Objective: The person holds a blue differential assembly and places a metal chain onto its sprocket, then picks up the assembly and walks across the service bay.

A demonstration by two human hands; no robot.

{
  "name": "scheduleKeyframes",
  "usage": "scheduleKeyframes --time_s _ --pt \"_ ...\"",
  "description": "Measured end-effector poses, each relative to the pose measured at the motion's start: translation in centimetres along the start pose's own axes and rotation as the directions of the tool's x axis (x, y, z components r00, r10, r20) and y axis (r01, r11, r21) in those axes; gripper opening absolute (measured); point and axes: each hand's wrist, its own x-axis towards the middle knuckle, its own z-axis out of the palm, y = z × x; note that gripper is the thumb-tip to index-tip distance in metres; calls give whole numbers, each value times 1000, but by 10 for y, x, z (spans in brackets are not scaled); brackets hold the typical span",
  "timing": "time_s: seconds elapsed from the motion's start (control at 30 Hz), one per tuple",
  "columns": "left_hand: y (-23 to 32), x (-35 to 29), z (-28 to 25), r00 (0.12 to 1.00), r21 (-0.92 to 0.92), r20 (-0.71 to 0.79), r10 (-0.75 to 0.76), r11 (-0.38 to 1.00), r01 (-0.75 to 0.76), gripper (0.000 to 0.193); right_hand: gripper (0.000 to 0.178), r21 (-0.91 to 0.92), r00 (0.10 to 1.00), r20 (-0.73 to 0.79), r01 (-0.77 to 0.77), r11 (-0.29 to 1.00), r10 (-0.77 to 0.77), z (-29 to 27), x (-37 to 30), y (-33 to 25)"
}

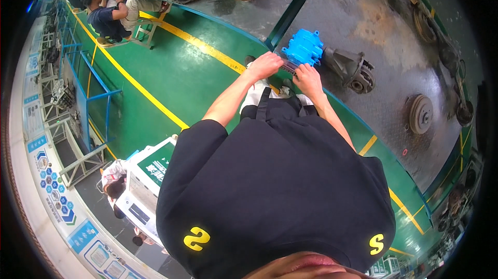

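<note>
Both my arms reach forward to the edge of the dark metal bench. My left hand (268, 65) is closed, its fingers pinching one end of a small, flat, dark piece (289, 66) that looks partly see-through. At the other end of that piece, my right hand (308, 77) has its fingers closed on it. Its exact kind is too small to tell. Just beyond my hands a bright blue housing (303, 46) with bolt lugs rests on the bench. To the right of it lies a grey cast axle housing (346, 68) with an open flanged end.
A brake drum (420, 114) lies farther right on the metal bench (384, 35). A dark green post (293, 12) rises left of the blue housing. At the upper left, a seated person (111, 14) works beside another bench. A white cabinet (142, 188) stands lower left.
</note>
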Motion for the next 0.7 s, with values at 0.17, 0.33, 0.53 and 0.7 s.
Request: scheduleKeyframes --time_s 0.17,0.33,0.53,0.7 --pt "6 2 4 998 24 48 27 999 -28 6 12 18 1000 -1 -14 1000 14 4 -10 3" --pt "7 2 26 998 22 49 -27 999 26 6 12 26 999 -17 -36 999 37 15 -15 12" --pt "4 6 27 994 -34 91 -64 997 67 8 12 14 998 0 -66 998 66 18 -15 16" --pt "3 9 23 994 -123 101 -42 991 55 8 13 37 996 49 -72 997 70 20 -17 19"
